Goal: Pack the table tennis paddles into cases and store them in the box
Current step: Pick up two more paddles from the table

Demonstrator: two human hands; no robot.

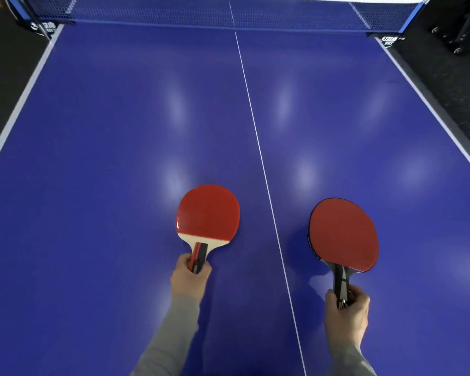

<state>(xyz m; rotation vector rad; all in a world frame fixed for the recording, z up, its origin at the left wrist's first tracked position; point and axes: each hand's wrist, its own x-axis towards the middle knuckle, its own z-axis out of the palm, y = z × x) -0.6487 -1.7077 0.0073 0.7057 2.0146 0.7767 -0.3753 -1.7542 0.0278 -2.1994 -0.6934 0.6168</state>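
Head view over a blue table tennis table [120,131], across which we see a white centre line [258,147] running from the near edge to the net [228,10] at the far end. Left of the line, our left hand [189,275] curls its fingers round the short red-and-black handle of a penhold paddle [208,213], red rubber face up, with a strip of pale wood showing between rubber and handle. Right of the line, our right hand [346,313] pinches the end of the long dark handle of a shakehand paddle [343,234], red face up and edged in black, its blade tilted slightly to the right. Whether either blade rests on the table or is held just above it, we cannot tell. The two paddles lie well apart, one on each side of the centre line, both pointing towards the net. Grey sleeves [168,340] cover both forearms. Dark floor [461,85] borders the table on either side.
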